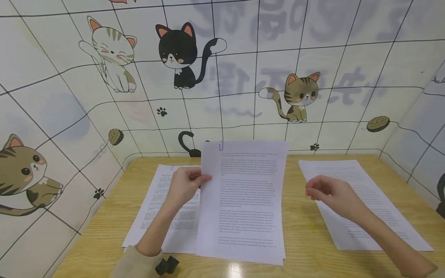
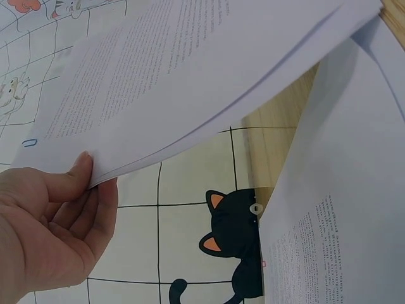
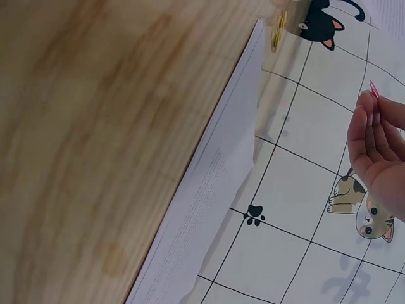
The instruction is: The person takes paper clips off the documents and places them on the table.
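My left hand [image 1: 185, 185] pinches the left edge of a sheaf of printed pages [image 1: 243, 200] and holds it raised over the wooden table [image 1: 104, 227]. A blue paper clip [image 1: 221, 146] sits on the sheaf's top edge. The left wrist view shows my thumb on top of the lifted pages [image 2: 190, 82] and my fingers beneath. Under my left hand lies a flat clipped set [image 1: 160, 204] with a pink clip [image 1: 172, 167]. My right hand [image 1: 323, 191] hovers over the table beside the right pile [image 1: 365, 200], its fingertips pinching a small pink clip [image 3: 373, 88].
A yellow paper clip [image 1: 311, 226] lies on the bare wood between the sheaf and the right pile. Walls with cat pictures [image 1: 180, 54] close the table in at the back and on both sides.
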A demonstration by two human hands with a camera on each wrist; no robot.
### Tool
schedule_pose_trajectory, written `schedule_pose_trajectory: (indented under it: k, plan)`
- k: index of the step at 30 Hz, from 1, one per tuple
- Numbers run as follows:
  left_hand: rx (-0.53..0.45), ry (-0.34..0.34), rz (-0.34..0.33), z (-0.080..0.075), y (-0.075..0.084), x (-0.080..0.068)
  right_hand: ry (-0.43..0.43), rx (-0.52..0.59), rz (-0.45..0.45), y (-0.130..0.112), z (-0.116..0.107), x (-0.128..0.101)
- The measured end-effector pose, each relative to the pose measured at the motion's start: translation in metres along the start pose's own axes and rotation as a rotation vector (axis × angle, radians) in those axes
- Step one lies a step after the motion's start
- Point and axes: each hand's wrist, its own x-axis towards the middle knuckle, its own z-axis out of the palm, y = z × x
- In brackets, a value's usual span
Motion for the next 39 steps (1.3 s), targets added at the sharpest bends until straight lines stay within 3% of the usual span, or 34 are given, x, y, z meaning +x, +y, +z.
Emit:
schedule_pose_trajectory:
  k: [18, 25, 39]
  plan:
    - [-0.024, -0.013, -0.014, -0.001, 0.003, -0.002, -0.218, -0.006, -0.019, 0.022, 0.005, -0.004]
    - [-0.034, -0.014, -0.013, -0.001, 0.004, -0.003, -0.308, 0.030, 0.031, 0.028, 0.009, -0.007]
    - [-0.042, -0.018, -0.012, -0.002, 0.003, -0.002, -0.367, 0.032, -0.026, 0.039, 0.014, -0.007]
